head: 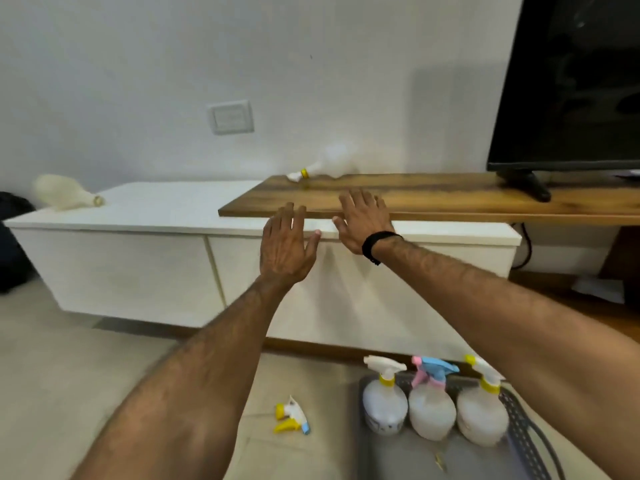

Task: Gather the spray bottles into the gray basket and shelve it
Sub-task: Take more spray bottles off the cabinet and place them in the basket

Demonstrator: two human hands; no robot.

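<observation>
The gray basket (519, 431) sits on the floor at lower right with three spray bottles standing in it: two with yellow collars (384, 400) (482, 415) and one with a pink and blue head (432, 408). A spray bottle (329, 164) lies on its side on the wooden shelf (433, 197). A headless bottle (62, 195) lies on the white cabinet (166, 206). A loose yellow and white spray head (292, 415) lies on the floor. My left hand (285, 247) and my right hand (362, 220) are stretched out, fingers spread, empty, near the shelf's front edge.
A black TV (571, 81) stands on the right end of the wooden shelf. A wall socket (230, 116) is above the cabinet. A dark bag (12, 244) rests at the far left. Pale floor lies in front of the cabinet.
</observation>
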